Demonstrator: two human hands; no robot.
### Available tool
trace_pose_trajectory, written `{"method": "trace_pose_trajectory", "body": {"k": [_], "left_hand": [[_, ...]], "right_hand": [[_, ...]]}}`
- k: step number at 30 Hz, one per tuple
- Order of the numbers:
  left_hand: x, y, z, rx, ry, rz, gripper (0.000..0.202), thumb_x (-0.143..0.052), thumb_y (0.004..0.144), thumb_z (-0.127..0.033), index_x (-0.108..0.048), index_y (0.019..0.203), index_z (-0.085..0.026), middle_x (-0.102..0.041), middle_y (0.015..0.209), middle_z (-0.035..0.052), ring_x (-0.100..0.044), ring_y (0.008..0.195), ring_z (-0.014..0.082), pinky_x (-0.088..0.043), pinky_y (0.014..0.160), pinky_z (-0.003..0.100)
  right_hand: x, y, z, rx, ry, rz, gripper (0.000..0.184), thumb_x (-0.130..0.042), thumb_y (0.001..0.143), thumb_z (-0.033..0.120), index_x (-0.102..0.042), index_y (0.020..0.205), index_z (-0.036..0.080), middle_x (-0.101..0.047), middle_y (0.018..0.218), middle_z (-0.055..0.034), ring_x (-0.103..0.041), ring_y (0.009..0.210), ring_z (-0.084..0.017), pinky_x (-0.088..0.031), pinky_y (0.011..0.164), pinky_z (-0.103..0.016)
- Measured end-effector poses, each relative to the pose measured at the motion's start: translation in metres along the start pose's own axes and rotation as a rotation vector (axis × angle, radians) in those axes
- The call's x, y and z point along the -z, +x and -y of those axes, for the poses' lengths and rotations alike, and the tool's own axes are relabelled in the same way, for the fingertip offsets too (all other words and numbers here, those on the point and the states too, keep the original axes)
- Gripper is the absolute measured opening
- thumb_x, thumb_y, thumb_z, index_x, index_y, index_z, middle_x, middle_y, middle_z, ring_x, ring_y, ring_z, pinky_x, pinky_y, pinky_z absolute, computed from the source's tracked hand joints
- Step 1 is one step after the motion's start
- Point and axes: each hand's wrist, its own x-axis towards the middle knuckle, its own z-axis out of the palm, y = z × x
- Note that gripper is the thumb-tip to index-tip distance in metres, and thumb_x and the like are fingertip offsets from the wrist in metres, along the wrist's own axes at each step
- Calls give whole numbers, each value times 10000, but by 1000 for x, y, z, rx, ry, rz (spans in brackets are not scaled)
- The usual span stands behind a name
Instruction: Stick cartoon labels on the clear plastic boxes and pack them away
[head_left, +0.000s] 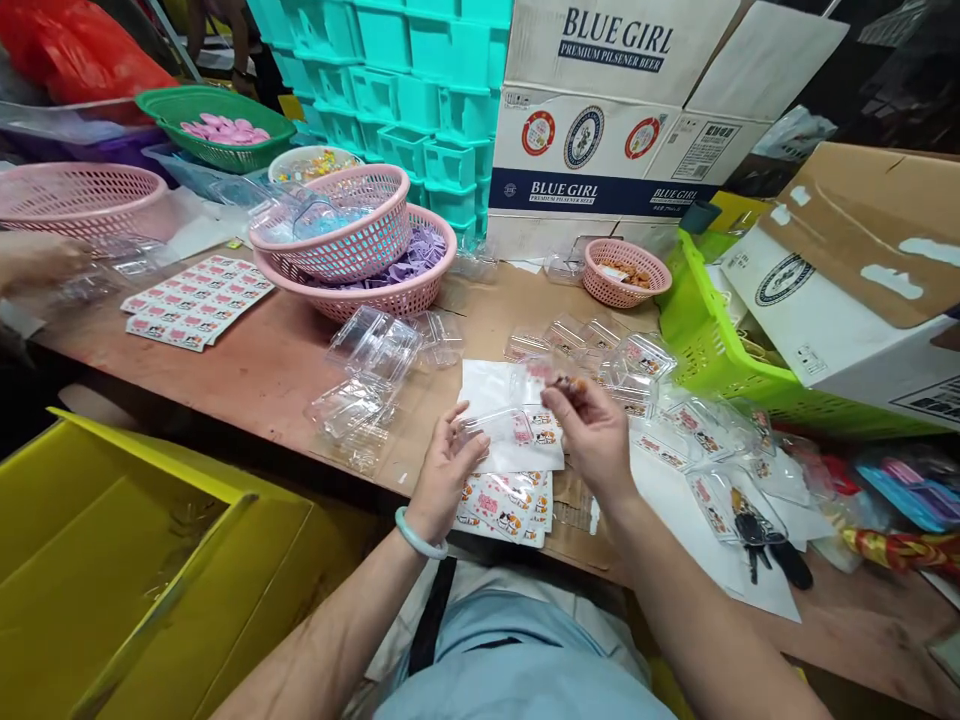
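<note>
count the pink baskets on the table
4: one at far left, two nested in the middle, the upper inside the lower, and a small one by the beer box. Others may be hidden.

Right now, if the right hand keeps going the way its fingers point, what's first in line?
The right hand points up and left, pinching a small item I cannot make out. First in line looks to be the clear plastic box held by the left hand, though depth between them is unclear.
</note>
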Motion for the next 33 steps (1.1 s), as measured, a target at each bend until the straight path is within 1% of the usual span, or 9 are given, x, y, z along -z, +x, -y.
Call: {"method": "trace_pose_trajectory", "body": {"k": [3,6,9,11,16,22,24,28,33], "left_hand": [[2,1,8,17,71,53,505,-735,753,-364,-568,1206,-216,-609,1183,73,-555,1136,205,-428,988,325],[5,4,6,66,19,54,497,-730,751,-399,-603,1197,-218,-582,1232,69,-532,1167,212,-402,1021,342],[6,6,2,127,-66,50,520,-749,722,-393,-623,1192,-209,-609,1157,64,-548,1137,201,-383,1033,345],[6,6,0,152,-102,50,535,-754,714,-383,-624,1202,-205,-627,1117,63,-559,1121,193,-369,1040,341],[7,6,0,164,-136,58,504,-702,774,-396,-611,1234,-210,-609,1204,84,-535,1155,200,-364,1035,349],[8,8,-5,204,-150,77,499,-696,770,-399,-618,1227,-213,-608,1226,79,-534,1152,197,-384,994,318],[8,8,-7,207,-144,93,510,-696,768,-400,-613,1235,-214,-611,1226,76,-539,1138,189,-397,955,296],[9,8,-8,217,-138,97,536,-698,765,-400,-597,1258,-214,-625,1196,66,-563,1060,159,-407,868,254],[10,9,-9,225,-133,99,552,-710,753,-418,-602,1255,-214,-628,1186,66,-571,1027,155,-407,832,246]], "right_hand": [[-8,-26,1,-175,139,34,216,-704,795,403,-672,823,191,-665,727,-5,-611,687,-142,-518,672,-282],[-12,-30,-1,-286,222,27,262,-711,773,444,-674,798,186,-674,704,-9,-600,651,-135,-504,631,-271],[-8,-27,0,-318,233,59,277,-695,783,461,-679,774,185,-637,657,3,-559,616,-123,-475,614,-262],[-4,-29,0,-285,152,84,269,-688,794,449,-685,734,186,-594,661,9,-528,634,-118,-457,632,-256],[-3,-44,-6,-154,-49,74,220,-674,814,412,-732,765,206,-562,1014,-42,-552,980,-179,-454,878,-315],[-9,-48,-9,-90,-141,101,223,-645,845,385,-712,731,205,-470,1403,-62,-423,1312,-256,-283,1125,-437],[-11,-48,-8,-81,-160,131,231,-642,847,383,-699,713,205,-444,1451,-56,-392,1347,-259,-252,1145,-448],[-13,-47,-11,-83,-151,164,203,-636,853,378,-714,767,211,-418,1482,-54,-387,1360,-249,-260,1145,-436],[-16,-46,-13,-109,-120,167,215,-638,849,379,-711,742,207,-424,1480,-55,-398,1356,-242,-266,1143,-413]]}}
